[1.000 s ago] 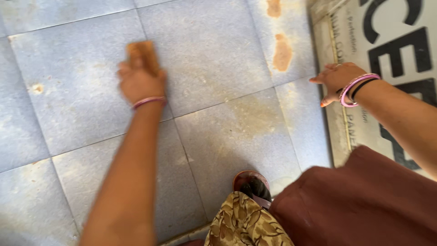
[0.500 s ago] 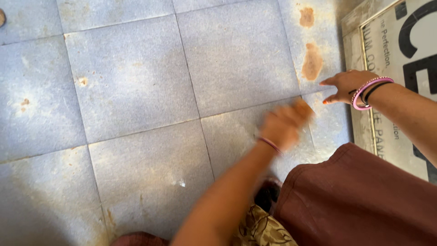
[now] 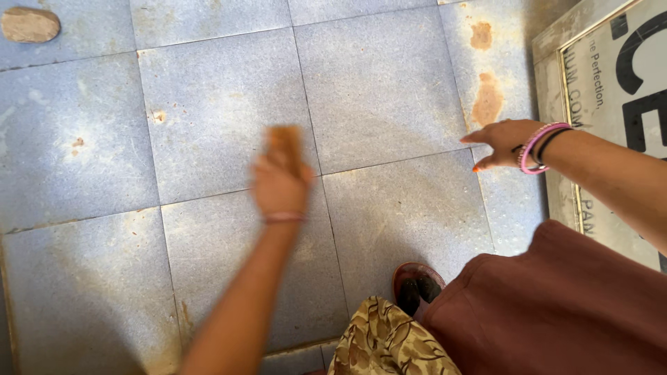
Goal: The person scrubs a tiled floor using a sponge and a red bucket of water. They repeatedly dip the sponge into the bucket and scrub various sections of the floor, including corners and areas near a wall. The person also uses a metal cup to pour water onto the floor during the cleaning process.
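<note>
My left hand [image 3: 281, 182] reaches out over the grey floor tiles [image 3: 208, 97], blurred with motion. Its fingers are closed on a small brown pad-like thing [image 3: 283, 137] pressed toward the floor; its exact kind is too blurred to tell. A thin pink band circles that wrist. My right hand [image 3: 501, 142] is at the right with fingers spread, fingertips on a tile, holding nothing. Pink and black bangles [image 3: 538, 147] sit on its wrist.
Rust-coloured stains [image 3: 486, 101] mark the tiles at the upper right. A framed printed board [image 3: 611, 83] lies along the right edge. A brown oval lump [image 3: 29, 24] sits top left. My foot [image 3: 415, 286], maroon garment [image 3: 556, 312] and patterned cloth [image 3: 382, 340] fill the bottom right.
My left hand swept with the brown thing from the left tiles over to the right, then back toward the middle. My right hand stayed planted on the floor.
</note>
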